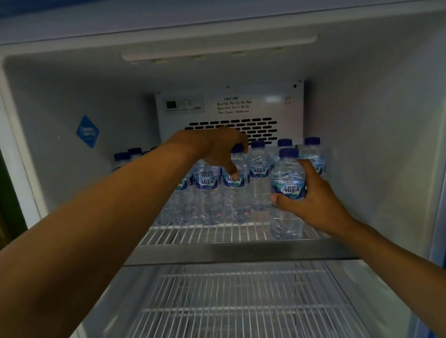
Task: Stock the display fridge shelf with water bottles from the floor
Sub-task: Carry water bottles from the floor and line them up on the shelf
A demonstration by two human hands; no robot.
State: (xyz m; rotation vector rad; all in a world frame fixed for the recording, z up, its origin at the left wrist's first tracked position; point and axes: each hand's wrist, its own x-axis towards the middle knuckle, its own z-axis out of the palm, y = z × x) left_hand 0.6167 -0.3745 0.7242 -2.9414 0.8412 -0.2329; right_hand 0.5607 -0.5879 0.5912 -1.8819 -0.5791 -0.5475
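left hand: fingers curled over a shelved bottle, grip grasping its cap
right hand: grip grasping a water bottle, upright at the top shelf front

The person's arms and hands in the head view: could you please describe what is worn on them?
Nothing is worn that shows: the left hand and right hand are bare, with no gloves, rings, watch or bracelets visible. Both forearms are uncovered to the frame edge, so no sleeves appear.
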